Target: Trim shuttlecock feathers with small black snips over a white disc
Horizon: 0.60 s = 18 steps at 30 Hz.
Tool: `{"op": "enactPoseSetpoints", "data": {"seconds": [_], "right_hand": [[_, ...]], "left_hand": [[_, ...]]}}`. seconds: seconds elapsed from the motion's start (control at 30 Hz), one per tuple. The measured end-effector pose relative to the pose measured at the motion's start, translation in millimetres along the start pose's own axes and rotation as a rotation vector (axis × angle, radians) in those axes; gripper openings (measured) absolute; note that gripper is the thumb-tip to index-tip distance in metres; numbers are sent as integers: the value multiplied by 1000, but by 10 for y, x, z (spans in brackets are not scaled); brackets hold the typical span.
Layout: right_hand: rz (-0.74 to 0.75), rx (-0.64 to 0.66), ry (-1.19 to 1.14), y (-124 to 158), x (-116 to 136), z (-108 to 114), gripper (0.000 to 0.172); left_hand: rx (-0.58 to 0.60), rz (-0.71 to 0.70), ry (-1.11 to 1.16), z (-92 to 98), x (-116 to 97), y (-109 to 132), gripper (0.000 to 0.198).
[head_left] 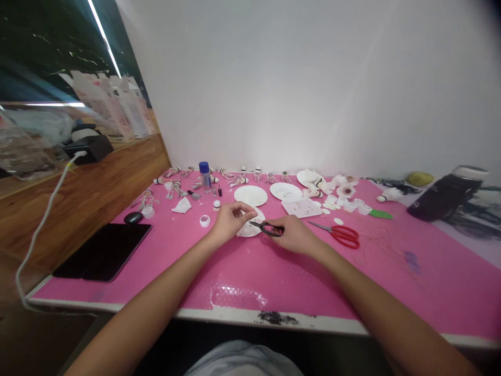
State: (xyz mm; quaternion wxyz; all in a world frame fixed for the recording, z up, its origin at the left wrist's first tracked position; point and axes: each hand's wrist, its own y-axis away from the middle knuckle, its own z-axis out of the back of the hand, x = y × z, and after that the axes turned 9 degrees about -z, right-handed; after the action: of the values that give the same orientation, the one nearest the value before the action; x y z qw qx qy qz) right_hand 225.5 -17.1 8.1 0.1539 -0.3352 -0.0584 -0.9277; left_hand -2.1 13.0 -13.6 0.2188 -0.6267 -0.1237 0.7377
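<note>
Over a small white paper disc [256, 230], my two hands meet at the middle of the pink table. My left hand [229, 223] has its thumb and fingers curled together in a pinch; what they hold, if anything, is too small to make out. My right hand [295, 234] is closed round small black-handled scissors [266, 228], their tips pointing left at the left fingertips. Two more white discs, one at the back left [250, 195] and one at the back right [286, 191], lie beyond, and a white tray [300, 207] with small bits sits beside them.
Red-handled scissors [345, 236] lie right of my right hand. Several shuttlecocks [258, 173] line the back, near a blue-capped bottle [204, 177]. A black tablet [102, 251] lies left; a dark flask [446, 193] leans right. White jars [349, 207] stand by a green tool [380, 214].
</note>
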Motion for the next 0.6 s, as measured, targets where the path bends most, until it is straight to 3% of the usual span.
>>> {"op": "enactPoseSetpoints", "data": {"seconds": [0.6], "right_hand": [[34, 11, 68, 2, -3, -2, 21]], "left_hand": [[13, 11, 28, -14, 8, -12, 32]]}}
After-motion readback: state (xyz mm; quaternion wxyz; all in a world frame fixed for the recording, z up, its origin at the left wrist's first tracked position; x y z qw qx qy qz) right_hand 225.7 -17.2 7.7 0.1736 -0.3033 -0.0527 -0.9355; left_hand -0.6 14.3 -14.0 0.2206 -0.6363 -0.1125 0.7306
